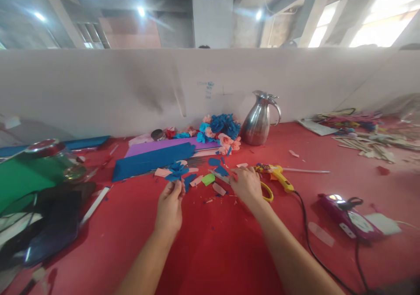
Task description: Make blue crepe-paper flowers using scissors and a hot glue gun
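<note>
My left hand (169, 207) pinches the stem of a blue paper flower (176, 171) and holds it upright over the red table (216, 242). My right hand (246, 185) is closed around yellow-handled scissors (226, 179), whose blades point left and lie low over the table. Paper scraps in blue, pink and green (208, 179) lie between the two hands. A yellow glue gun (274, 175) rests just right of my right hand, its black cord trailing toward me.
A bunch of finished blue and pink paper flowers (220, 131) and a steel jug (259, 119) stand by the white partition. Blue and purple sheets (154, 157) lie behind the flower. A purple power strip (348, 218) sits right; green sheet, jar and dark clutter sit left.
</note>
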`<action>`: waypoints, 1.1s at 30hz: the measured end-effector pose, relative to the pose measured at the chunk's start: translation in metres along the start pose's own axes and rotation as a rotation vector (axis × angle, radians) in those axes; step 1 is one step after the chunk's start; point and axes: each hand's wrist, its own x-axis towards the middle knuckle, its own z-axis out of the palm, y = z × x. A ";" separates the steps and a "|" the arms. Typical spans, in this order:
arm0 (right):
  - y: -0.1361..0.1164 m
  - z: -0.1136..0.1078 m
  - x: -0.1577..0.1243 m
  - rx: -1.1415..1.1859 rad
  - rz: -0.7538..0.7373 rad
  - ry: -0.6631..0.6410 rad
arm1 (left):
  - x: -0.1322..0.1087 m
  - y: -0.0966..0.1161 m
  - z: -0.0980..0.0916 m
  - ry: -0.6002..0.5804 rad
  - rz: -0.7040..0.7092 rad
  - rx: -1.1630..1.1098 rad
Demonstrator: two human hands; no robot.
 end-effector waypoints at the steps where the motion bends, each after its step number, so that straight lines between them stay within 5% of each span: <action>1: -0.001 0.003 -0.001 -0.011 -0.011 -0.012 | 0.000 0.000 0.000 -0.011 -0.004 0.001; 15: -0.017 0.017 0.004 0.096 -0.084 0.017 | -0.005 0.001 0.006 -0.051 -0.031 0.034; 24: -0.012 0.031 -0.002 0.173 -0.069 0.076 | 0.010 0.006 -0.006 0.052 0.237 -0.020; 33: -0.011 0.032 0.001 0.257 -0.083 0.160 | 0.013 0.008 -0.009 0.040 0.176 -0.045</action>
